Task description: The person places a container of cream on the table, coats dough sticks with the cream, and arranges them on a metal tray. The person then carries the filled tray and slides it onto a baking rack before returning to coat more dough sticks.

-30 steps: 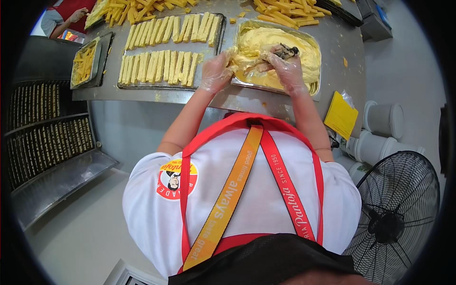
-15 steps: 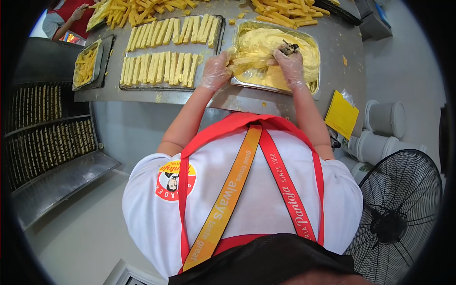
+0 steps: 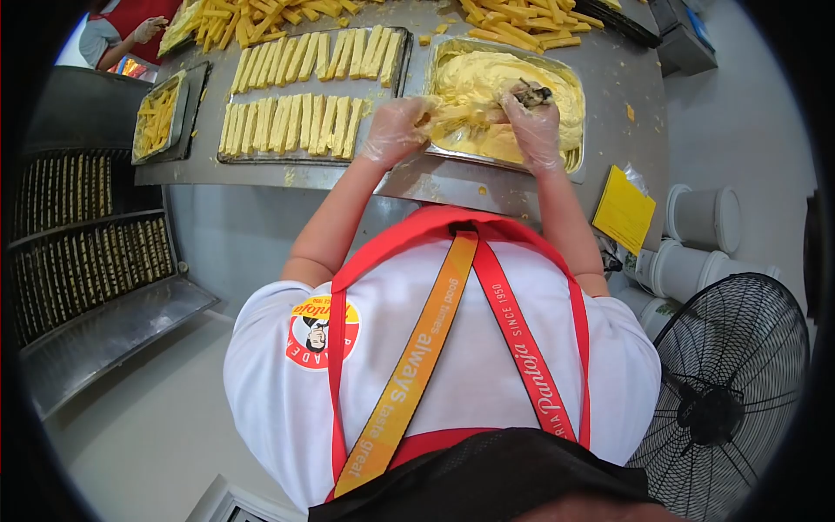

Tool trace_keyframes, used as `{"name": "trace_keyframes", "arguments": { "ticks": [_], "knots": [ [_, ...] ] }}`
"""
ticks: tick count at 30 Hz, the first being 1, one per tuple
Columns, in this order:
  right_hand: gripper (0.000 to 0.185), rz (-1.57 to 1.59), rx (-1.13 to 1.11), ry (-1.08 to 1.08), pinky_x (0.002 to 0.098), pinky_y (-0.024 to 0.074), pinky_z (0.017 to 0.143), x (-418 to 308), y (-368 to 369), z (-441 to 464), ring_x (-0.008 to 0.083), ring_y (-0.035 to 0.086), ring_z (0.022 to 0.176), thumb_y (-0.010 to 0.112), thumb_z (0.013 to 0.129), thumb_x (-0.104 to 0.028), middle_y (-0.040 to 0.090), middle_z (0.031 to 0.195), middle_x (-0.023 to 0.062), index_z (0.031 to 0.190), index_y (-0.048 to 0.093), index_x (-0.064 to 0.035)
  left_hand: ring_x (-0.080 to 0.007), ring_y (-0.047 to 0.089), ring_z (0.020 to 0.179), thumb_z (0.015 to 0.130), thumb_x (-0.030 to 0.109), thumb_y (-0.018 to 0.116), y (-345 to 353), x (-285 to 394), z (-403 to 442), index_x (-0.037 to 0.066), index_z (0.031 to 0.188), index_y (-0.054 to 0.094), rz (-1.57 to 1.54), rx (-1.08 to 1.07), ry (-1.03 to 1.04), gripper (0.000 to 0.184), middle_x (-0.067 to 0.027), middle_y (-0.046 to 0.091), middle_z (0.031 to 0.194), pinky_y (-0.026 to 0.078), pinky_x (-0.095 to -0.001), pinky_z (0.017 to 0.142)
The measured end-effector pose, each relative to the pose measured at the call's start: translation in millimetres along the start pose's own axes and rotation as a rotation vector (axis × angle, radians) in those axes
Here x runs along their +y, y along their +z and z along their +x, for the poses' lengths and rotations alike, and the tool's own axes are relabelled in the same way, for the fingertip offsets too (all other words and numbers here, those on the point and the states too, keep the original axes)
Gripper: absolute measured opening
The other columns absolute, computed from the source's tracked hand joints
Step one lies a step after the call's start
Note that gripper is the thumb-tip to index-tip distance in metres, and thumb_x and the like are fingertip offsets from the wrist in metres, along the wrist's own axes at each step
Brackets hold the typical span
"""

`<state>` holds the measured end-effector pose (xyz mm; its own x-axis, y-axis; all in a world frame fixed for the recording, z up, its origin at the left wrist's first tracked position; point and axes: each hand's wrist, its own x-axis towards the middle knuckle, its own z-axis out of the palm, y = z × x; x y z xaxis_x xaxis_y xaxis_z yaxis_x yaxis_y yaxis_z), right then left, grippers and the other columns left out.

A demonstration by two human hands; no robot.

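My left hand (image 3: 396, 132), in a clear plastic glove, is closed on one end of a yellow bread stick (image 3: 454, 116) at the left rim of a metal pan (image 3: 435, 63). The stick is smeared by motion and reaches over the pan. Pale yellow cream (image 3: 474, 71) fills much of that pan. Above the cream my gloved right hand (image 3: 532, 130) is closed round a tool with a dark, cream-smeared handle (image 3: 532, 94); its working end is hidden. To the left, two rows of coated bread sticks (image 3: 291, 124) lie on a dark baking tray (image 3: 402, 61).
Plain sticks are heaped at the back (image 3: 522, 22) and back left (image 3: 239, 22). A smaller pan (image 3: 178, 122) holds more sticks. A co-worker's gloved hand (image 3: 150, 29) shows at top left. A rack of trays (image 3: 96, 317) stands left; a fan (image 3: 713, 413) and buckets (image 3: 687, 265) stand right.
My left hand has shifted slightly left and down with the stick. My right hand has moved a little, and the tool's handle sits slightly lower and to the right.
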<state>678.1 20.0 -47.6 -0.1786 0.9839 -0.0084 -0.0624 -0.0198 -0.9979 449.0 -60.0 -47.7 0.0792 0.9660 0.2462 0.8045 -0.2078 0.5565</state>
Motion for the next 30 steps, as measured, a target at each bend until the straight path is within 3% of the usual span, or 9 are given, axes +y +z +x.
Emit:
{"name": "trace_keyframes", "arguments": {
  "ticks": [3, 7, 9, 13, 16, 17, 22, 27, 30],
  "knots": [
    [0.018, 0.120, -0.102, 0.022, 0.0288, 0.0518, 0.065, -21.9, 7.7, 1.3, 0.0146, 0.064, 0.070, 0.068, 0.084, -0.015, 0.066, 0.082, 0.0066, 0.089, 0.065, 0.0016, -0.0316, 0.061, 0.075, 0.071, 0.012, 0.069, 13.4, -23.0, -7.1, 0.007, 0.100, 0.060, 0.152, 0.071, 0.354, 0.031, -0.0098, 0.061, 0.076, 0.050, -0.0427, 0.063],
    [0.014, -0.486, -0.073, 0.108, 0.0263, 0.0549, 0.055, -1.1, -5.7, 34.1, 0.0156, 0.065, 0.065, 0.066, 0.087, -0.011, 0.063, 0.085, 0.0064, 0.093, 0.060, 0.0011, -0.0307, 0.060, 0.077, 0.074, 0.014, 0.067, 6.4, -21.4, -5.7, 0.007, 0.105, 0.057, 0.222, 0.073, 0.497, 0.034, -0.0090, 0.059, 0.078, 0.049, -0.0428, 0.062],
    [0.014, -0.344, -0.063, 0.052, 0.0269, 0.0542, 0.055, -13.9, 2.0, 25.0, 0.0152, 0.064, 0.063, 0.066, 0.086, -0.011, 0.063, 0.082, 0.0055, 0.090, 0.061, 0.0005, -0.0307, 0.060, 0.075, 0.075, 0.014, 0.066, 7.6, -21.9, -5.8, 0.008, 0.104, 0.058, 0.244, 0.106, 0.486, 0.031, -0.0088, 0.059, 0.076, 0.049, -0.0431, 0.062],
    [0.015, 0.191, -0.143, 0.056, 0.0283, 0.0533, 0.056, -35.2, 17.9, 7.2, 0.0146, 0.062, 0.061, 0.066, 0.084, -0.013, 0.062, 0.078, 0.0049, 0.086, 0.062, 0.0008, -0.0311, 0.060, 0.073, 0.076, 0.014, 0.065, 8.7, -16.3, -12.7, 0.011, 0.101, 0.060, 0.213, 0.078, 0.372, 0.026, -0.0103, 0.059, 0.074, 0.048, -0.0437, 0.061],
    [0.021, -0.254, -0.142, 0.096, 0.0317, 0.0521, 0.061, 0.1, 2.0, 27.6, 0.0170, 0.066, 0.065, 0.068, 0.079, -0.019, 0.066, 0.075, 0.0073, 0.087, 0.065, 0.0006, -0.0313, 0.059, 0.071, 0.076, 0.014, 0.067, 13.7, -19.2, -21.4, 0.011, 0.096, 0.063, 0.110, 0.166, 0.292, 0.020, -0.0111, 0.059, 0.072, 0.047, -0.0444, 0.061],
    [0.022, -0.530, -0.046, 0.154, 0.0330, 0.0528, 0.061, 7.1, -2.2, 34.8, 0.0190, 0.067, 0.066, 0.068, 0.080, -0.019, 0.067, 0.075, 0.0102, 0.085, 0.065, 0.0023, -0.0314, 0.059, 0.070, 0.076, 0.014, 0.067, 10.9, -15.0, -28.6, 0.011, 0.094, 0.063, 0.058, 0.189, 0.238, 0.019, -0.0114, 0.058, 0.071, 0.047, -0.0448, 0.061],
    [0.024, -0.406, 0.041, 0.089, 0.0339, 0.0529, 0.061, 6.1, -2.2, 18.9, 0.0212, 0.068, 0.065, 0.068, 0.081, -0.019, 0.067, 0.073, 0.0134, 0.085, 0.065, 0.0039, -0.0333, 0.059, 0.067, 0.074, 0.016, 0.071, -7.7, -19.6, -78.1, 0.009, 0.086, 0.062, 0.135, 0.497, -0.111, 0.016, -0.0117, 0.058, 0.070, 0.047, -0.0465, 0.062],
    [0.022, -0.425, 0.030, 0.065, 0.0337, 0.0522, 0.060, 11.5, 0.8, 21.5, 0.0217, 0.067, 0.062, 0.068, 0.082, -0.019, 0.067, 0.071, 0.0128, 0.087, 0.066, 0.0032, -0.0334, 0.060, 0.069, 0.073, 0.024, 0.072, 1.7, -62.3, -106.8, 0.010, 0.083, 0.061, 0.329, 0.317, -0.286, 0.020, -0.0112, 0.058, 0.069, 0.048, -0.0469, 0.063],
    [0.020, -0.711, -0.031, 0.040, 0.0333, 0.0516, 0.061, -8.0, 7.6, 16.7, 0.0204, 0.065, 0.064, 0.069, 0.081, -0.018, 0.067, 0.074, 0.0123, 0.088, 0.067, 0.0008, -0.0342, 0.059, 0.073, 0.070, 0.036, 0.074, 6.9, -74.3, -108.7, 0.009, 0.081, 0.061, 0.399, 0.175, -0.425, 0.032, -0.0131, 0.058, 0.072, 0.048, -0.0477, 0.066]
  ]
}}
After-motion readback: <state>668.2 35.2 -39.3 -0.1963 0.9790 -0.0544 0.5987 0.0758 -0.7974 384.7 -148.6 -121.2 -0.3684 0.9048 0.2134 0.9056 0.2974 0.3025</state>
